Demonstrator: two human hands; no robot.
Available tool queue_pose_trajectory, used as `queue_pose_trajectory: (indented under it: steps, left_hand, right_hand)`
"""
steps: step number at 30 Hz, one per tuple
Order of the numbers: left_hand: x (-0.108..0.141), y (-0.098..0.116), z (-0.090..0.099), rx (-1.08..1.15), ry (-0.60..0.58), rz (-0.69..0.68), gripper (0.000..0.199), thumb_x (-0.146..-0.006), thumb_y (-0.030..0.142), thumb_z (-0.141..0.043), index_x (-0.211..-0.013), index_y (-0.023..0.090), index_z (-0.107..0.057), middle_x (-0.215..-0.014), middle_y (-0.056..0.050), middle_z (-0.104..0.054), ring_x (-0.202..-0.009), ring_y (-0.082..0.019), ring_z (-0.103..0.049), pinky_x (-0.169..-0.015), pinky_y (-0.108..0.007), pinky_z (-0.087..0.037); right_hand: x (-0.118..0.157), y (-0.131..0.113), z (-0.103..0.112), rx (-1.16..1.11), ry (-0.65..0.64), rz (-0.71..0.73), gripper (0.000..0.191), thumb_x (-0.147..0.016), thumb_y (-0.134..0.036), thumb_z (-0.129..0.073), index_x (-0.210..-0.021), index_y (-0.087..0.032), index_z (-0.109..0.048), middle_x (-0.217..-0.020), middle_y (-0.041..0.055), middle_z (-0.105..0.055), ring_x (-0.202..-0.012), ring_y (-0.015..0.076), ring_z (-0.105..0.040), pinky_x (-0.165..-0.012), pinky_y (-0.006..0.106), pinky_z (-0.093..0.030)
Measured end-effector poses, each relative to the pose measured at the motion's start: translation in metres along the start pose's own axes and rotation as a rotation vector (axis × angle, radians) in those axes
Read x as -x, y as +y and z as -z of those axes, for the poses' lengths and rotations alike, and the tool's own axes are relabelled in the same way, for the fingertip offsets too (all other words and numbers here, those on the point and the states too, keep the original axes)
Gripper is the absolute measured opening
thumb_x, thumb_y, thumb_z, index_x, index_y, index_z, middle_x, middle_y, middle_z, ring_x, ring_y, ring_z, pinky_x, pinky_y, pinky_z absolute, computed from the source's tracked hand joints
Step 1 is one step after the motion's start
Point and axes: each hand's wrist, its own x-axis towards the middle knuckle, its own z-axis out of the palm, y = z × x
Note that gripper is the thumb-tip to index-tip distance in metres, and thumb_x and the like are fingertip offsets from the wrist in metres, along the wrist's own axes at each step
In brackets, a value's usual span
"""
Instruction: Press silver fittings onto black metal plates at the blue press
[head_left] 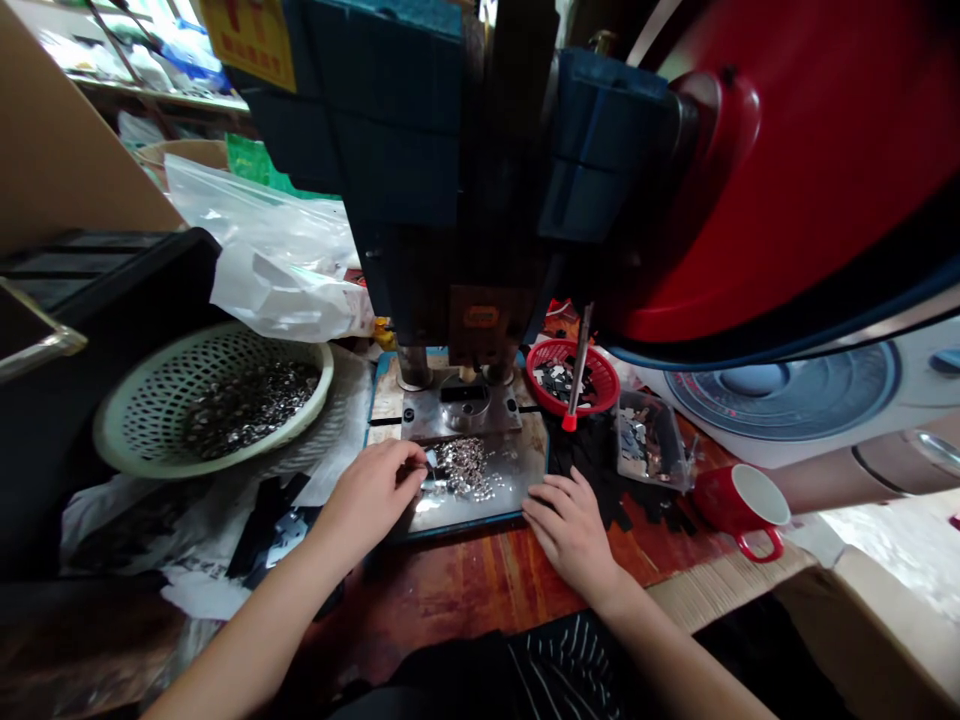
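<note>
My left hand (381, 487) is closed in a pinch at the left edge of a pile of small shiny metal parts (463, 465). A small pale piece shows by its fingertips, too small to name. My right hand (570, 525) lies with fingers extended at the right front corner of the metal press plate (517, 455), holding nothing. Behind the pile, a steel die block (495, 415) is bolted under the blue press (405, 150). A thin metal lever with a red tip (571, 420) slants down to the right of the die.
A pale green basket (131, 455) of dark metal parts stands left. On the right are a red basket (609, 400), a clear plastic box (679, 475) of flat pieces and a red mug (720, 500). A big red wheel (787, 180) overhangs the right side.
</note>
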Motion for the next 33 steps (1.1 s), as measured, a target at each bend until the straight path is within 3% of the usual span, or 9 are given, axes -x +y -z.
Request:
queue_pose_trajectory:
  steps: [3,6,9,14,17,22,27,30,33]
  left_hand:
    - [0.002,-0.002,0.003,0.064,0.040,0.042,0.024,-0.085,0.033,-0.048,-0.104,0.025,-0.061,-0.088,-0.002,-0.065,-0.084,-0.022,-0.060,-0.077,-0.035,-0.046]
    - [0.002,-0.005,0.005,0.150,0.120,0.013,0.035,-0.089,0.035,-0.042,-0.118,0.025,-0.058,-0.100,-0.004,-0.064,-0.094,-0.022,-0.059,-0.084,-0.036,-0.045]
    - [-0.002,-0.004,0.006,0.265,0.148,0.033,0.031,-0.089,0.038,-0.043,-0.105,0.025,-0.065,-0.102,-0.004,-0.064,-0.096,-0.022,-0.059,-0.087,-0.035,-0.044]
    - [-0.016,0.007,0.009,0.515,0.175,0.179,0.027,-0.079,0.042,-0.057,-0.094,0.021,-0.063,-0.084,-0.001,-0.067,-0.078,-0.020,-0.062,-0.072,-0.031,-0.048]
    - [-0.026,0.014,0.011,0.598,0.212,0.191,0.028,-0.074,0.041,-0.061,-0.092,0.020,-0.063,-0.080,-0.001,-0.067,-0.076,-0.019,-0.062,-0.071,-0.031,-0.047]
    - [-0.041,0.020,0.013,0.640,0.269,0.210,0.028,-0.073,0.042,-0.061,-0.089,0.019,-0.065,-0.080,-0.003,-0.068,-0.075,-0.020,-0.062,-0.071,-0.032,-0.047]
    - [-0.054,0.020,0.009,0.596,0.304,0.162,0.027,-0.075,0.041,-0.060,-0.089,0.019,-0.066,-0.080,-0.002,-0.068,-0.074,-0.018,-0.062,-0.071,-0.030,-0.048]
    - [-0.062,0.021,0.007,0.563,0.318,0.160,0.027,-0.076,0.041,-0.058,-0.091,0.019,-0.066,-0.078,-0.001,-0.068,-0.072,-0.018,-0.062,-0.069,-0.030,-0.048]
    - [-0.067,0.023,0.006,0.528,0.337,0.154,0.027,-0.076,0.040,-0.058,-0.091,0.019,-0.067,-0.080,-0.001,-0.069,-0.074,-0.019,-0.062,-0.071,-0.031,-0.047]
  right_hand:
    - [0.001,-0.003,-0.002,-0.047,0.000,0.009,0.019,-0.087,-0.018,-0.055,-0.100,-0.028,-0.064,-0.095,0.0021,-0.069,-0.101,0.0220,-0.059,-0.105,0.052,-0.033]
    - [-0.016,-0.007,-0.001,-0.128,0.009,-0.063,0.018,-0.089,-0.016,-0.050,-0.094,-0.026,-0.064,-0.090,0.0030,-0.068,-0.096,0.0213,-0.060,-0.103,0.051,-0.035]
    - [-0.057,-0.011,-0.002,-0.194,0.029,-0.154,0.015,-0.089,-0.022,-0.050,-0.087,-0.024,-0.065,-0.085,0.0038,-0.066,-0.089,0.0204,-0.059,-0.094,0.044,-0.042]
    - [-0.142,-0.013,-0.017,-0.230,0.124,-0.252,0.012,-0.086,-0.026,-0.058,-0.081,-0.023,-0.069,-0.085,0.0042,-0.065,-0.086,0.0207,-0.056,-0.081,0.035,-0.045]
    - [-0.171,-0.013,-0.030,-0.161,0.102,-0.273,0.010,-0.084,-0.025,-0.061,-0.081,-0.023,-0.071,-0.084,0.0047,-0.065,-0.085,0.0215,-0.055,-0.079,0.035,-0.044]
    - [-0.170,-0.011,-0.035,-0.077,0.059,-0.151,0.014,-0.087,-0.029,-0.059,-0.083,-0.024,-0.071,-0.083,0.0040,-0.065,-0.086,0.0217,-0.053,-0.080,0.036,-0.041]
    - [-0.163,-0.010,-0.021,-0.017,0.011,0.031,0.020,-0.090,-0.036,-0.053,-0.098,-0.027,-0.069,-0.095,0.0031,-0.065,-0.098,0.0224,-0.052,-0.103,0.048,-0.028]
    - [-0.165,-0.010,-0.017,-0.013,-0.025,0.041,0.020,-0.090,-0.037,-0.054,-0.100,-0.028,-0.069,-0.099,0.0027,-0.066,-0.105,0.0235,-0.051,-0.108,0.052,-0.020]
    - [-0.165,-0.009,-0.019,-0.068,-0.031,0.015,0.020,-0.090,-0.037,-0.054,-0.101,-0.028,-0.068,-0.102,0.0029,-0.067,-0.109,0.0238,-0.051,-0.108,0.051,-0.022]
